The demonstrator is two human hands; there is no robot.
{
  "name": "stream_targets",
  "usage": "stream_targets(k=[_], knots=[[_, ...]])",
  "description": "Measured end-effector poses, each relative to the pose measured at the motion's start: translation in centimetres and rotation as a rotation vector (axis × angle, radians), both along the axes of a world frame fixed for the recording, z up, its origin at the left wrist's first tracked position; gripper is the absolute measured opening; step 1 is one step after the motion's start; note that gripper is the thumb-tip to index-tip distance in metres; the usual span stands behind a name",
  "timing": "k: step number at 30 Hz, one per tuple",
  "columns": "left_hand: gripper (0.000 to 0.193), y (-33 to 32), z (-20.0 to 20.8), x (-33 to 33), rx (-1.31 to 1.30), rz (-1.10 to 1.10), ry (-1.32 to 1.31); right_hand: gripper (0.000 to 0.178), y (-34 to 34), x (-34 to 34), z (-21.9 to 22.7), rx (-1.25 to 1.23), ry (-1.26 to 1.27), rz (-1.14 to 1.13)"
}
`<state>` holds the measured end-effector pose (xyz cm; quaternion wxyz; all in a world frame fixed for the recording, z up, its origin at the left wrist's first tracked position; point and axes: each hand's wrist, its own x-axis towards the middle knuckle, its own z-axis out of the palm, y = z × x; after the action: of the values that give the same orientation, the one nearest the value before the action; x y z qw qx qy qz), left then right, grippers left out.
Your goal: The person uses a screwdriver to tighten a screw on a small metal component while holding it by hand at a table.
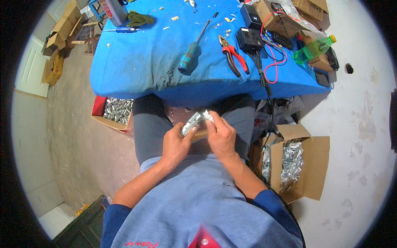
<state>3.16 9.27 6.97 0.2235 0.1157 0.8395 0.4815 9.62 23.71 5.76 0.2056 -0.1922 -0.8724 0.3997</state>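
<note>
- The left hand [175, 142] is closed around a long, shiny metal piece [191, 125]. The piece tilts up and to the right, over the person's lap.
- The right hand [221, 136] pinches a small white piece [207, 115] with its fingertips. This sits just beside the top end of the metal piece (I cannot tell if the two touch).
- Both hands are near each other, in front of the table's edge and above the legs, which wear dark pants [151, 128].
- The table has a blue cloth [132, 62] with dark, dirty marks near the front.
- A screwdriver [190, 56] with a blue-green handle lies on the cloth. To its right are pliers [230, 61] with red and black handles.
- Next to the pliers is a black box [249, 40] with wires coming out. A thin red wire [276, 68] loops beside it.
- A green bottle [314, 50] with a yellow cap leans at the right side of the table.
- Below, on the left, a box [108, 122] holds lots of little silver parts [118, 109].
- Below, on the right, an open cardboard box [316, 167] holds a big pile of thin, shiny pieces [292, 161].
</note>
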Motion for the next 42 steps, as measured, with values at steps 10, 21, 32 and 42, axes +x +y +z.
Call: stream_targets(k=[10, 21, 32, 42], knots=[[0.035, -1.0, -0.5, 0.6, 0.058, -0.267, -0.127, 0.039, 7.1, -1.3, 3.2, -0.840, -0.608, 0.594], [0.034, -0.6, -0.1, 0.3, 0.023, -0.189, -0.087, 0.037, 4.3, 0.1, 0.7, -1.056, -0.323, 0.371], [0.036, 0.0, 0.2, 0.7, -0.032, -0.134, 0.088, 0.040, 1.8, 0.4, -0.5, -1.260, -0.062, 0.109], [0.032, 1.7, 0.6, 2.5, 0.061, -0.086, 0.035, 0.040, 0.2, 0.0, -2.4, -1.120, 0.134, -0.292]])
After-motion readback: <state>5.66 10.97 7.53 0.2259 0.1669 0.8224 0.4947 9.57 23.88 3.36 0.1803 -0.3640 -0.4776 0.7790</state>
